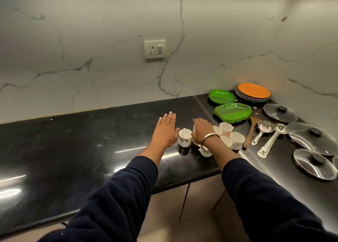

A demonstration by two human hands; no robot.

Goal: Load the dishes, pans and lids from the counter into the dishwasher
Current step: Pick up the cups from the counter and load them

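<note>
**dishguy42:** Why are both your hands parked around that cluster of small white ceramic teacups with the floral band [185, 137]? Looks like you're herding them.

**rackstacker:** Pretty much my read. Your left hand [165, 130] is flat, fingers straight and together, palm just beside the nearest cup like a wall so nothing slides off along the glossy black stone tabletop [73, 150]. Grip there is apart, holding nothing. Your right hand [202, 130], the one with the metal bangle, is curled down over the cups behind it. I can't tell if that grip has actually closed on one, since the fingers are hidden behind the hand itself.

**dishguy42:** And the rest of the load?

**rackstacker:** All still on the tabletop, over in the right corner: the stacked green divided plastic trays [232, 112], a round orange plate on a pile of grey ones [253, 90], three glass lids with black knobs [314, 137], two steel ladles [270, 135] and a wooden spatula [251, 132]. Sorted by type, probably so you can grab matching stuff in batches. Dishwasher isn't in view, so I'd guess loading has barely started.
</note>
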